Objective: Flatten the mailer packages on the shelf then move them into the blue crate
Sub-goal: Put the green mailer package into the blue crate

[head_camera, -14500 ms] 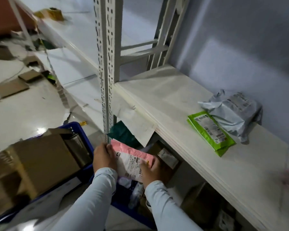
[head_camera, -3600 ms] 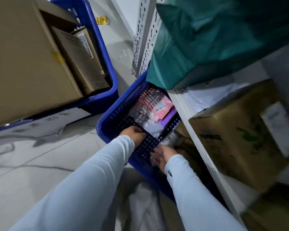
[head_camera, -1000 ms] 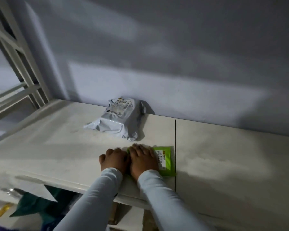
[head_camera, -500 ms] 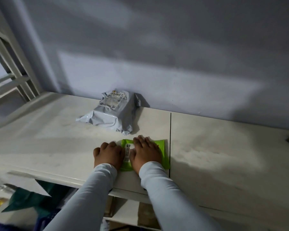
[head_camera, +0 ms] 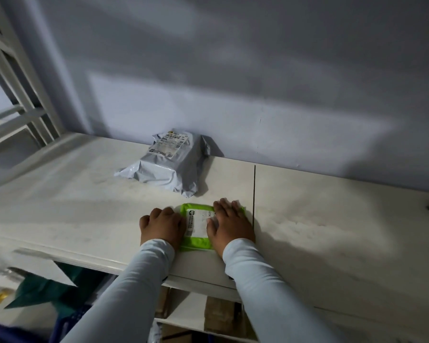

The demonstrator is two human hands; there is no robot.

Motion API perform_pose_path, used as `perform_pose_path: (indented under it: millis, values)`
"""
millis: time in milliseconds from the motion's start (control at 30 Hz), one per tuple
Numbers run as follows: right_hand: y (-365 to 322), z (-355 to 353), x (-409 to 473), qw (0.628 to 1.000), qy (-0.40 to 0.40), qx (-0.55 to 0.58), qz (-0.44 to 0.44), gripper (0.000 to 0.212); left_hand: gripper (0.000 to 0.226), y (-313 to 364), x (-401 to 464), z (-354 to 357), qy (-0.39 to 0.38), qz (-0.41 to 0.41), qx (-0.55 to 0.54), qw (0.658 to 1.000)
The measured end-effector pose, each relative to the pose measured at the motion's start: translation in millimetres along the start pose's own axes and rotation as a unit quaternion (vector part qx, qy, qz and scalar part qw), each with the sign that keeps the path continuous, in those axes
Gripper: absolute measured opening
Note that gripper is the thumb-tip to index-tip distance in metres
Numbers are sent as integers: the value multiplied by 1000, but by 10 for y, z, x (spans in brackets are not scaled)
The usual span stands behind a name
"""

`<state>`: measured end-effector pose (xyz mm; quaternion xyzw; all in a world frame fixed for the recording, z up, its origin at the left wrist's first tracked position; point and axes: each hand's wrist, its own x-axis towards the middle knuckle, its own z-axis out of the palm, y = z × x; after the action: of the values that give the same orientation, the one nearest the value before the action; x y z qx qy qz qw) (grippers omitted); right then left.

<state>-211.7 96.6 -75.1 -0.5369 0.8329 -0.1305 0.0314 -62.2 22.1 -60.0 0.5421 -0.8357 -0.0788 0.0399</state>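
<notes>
step: flattening | left hand [head_camera: 162, 225] curled, right hand [head_camera: 229, 225] spread – both press green mailer [head_camera: 197, 225] onto shelf [head_camera: 84, 194] to squeeze air out | grey mailer [head_camera: 169, 164] waits – 1 left

A: Small mailer [head_camera: 198, 225] lies on the shelf [head_camera: 320, 219], near the front edge, just left of the board seam.

B: Left hand [head_camera: 162, 225] at its left side, right hand [head_camera: 229, 225] on its right half.

A: Big mailer [head_camera: 169, 164] sits behind, against the wall [head_camera: 258, 82], apart from the small one.
</notes>
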Motion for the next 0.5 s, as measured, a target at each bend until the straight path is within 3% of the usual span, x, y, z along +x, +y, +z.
perform_pose_path:
  millis: [200, 367, 500]
  values:
    - [22, 40, 9, 1000, 13, -1, 15, 89, 34, 5, -2, -2, 1, -5, -10, 1000]
    - [40, 48, 11, 995, 34, 25, 96, 84, 34, 0, -1, 1, 12, 5, -18, 1000]
    - [19, -5, -32, 978, 62, 43, 192, 75, 43, -60, -54, 16, 48, 16, -141, 989]
